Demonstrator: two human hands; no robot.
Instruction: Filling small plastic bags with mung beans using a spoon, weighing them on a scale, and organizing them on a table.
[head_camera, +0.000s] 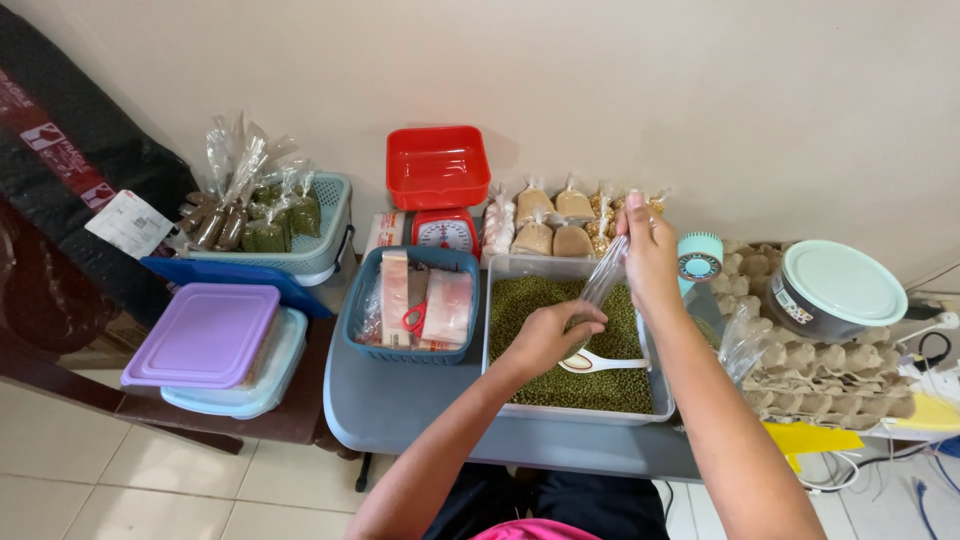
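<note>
Both hands — left hand (548, 335), right hand (648, 250) — grip plastic bag (600, 282).

Both forearms bare, reaching fwd from bottom edge toward 12 o'clock. Left hand (548, 337) low, near centre, palm down, fingers curled in toward 3 o'clock, thumb tucked, pinch closed. Right hand (648, 250) higher, at 1 o'clock of left, wrist straight, fingers pointing up to 12, tips pinched together. Right forearm runs long diagonal from 5 o'clock corner. Hands close, not touching.
</note>
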